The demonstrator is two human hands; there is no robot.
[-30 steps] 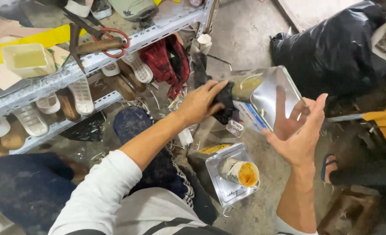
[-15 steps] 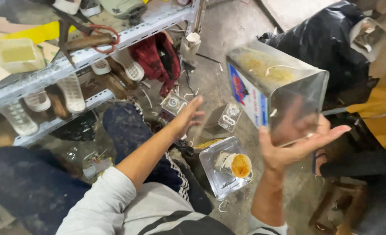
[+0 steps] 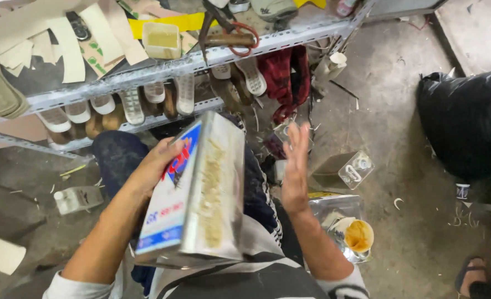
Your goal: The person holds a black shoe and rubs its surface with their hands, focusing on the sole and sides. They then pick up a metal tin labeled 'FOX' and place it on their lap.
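The left hand (image 3: 154,169) gripped a large rectangular metal can (image 3: 198,194) by its printed blue-and-white side, fingers wrapped around the edge, and held it tilted over the person's lap, its narrow face streaked with dried yellowish glue turned up toward the camera. The right hand (image 3: 295,166) was spread flat and empty, fingers together and pointing up, just beside the can's right edge but apart from it. Below that hand, on the concrete floor (image 3: 400,122), sat a small open tin of yellow adhesive (image 3: 359,235) on a shiny tray (image 3: 326,207), with a second, smaller metal can (image 3: 345,169) lying on its side nearby. Behind stood a metal shelf (image 3: 146,72) with rows of shoe soles (image 3: 132,105) below and a pair of pincers (image 3: 229,36) and a small plastic tub (image 3: 162,37) on top; a black bag (image 3: 467,122) lay to the right. With only 1 hand carrying the can, and by a smooth side, it looked liable to slip or swing; if its opening was uncapped, which could not be seen, glue might have run onto the clothing or floor, or the can might have dropped onto the open tin.
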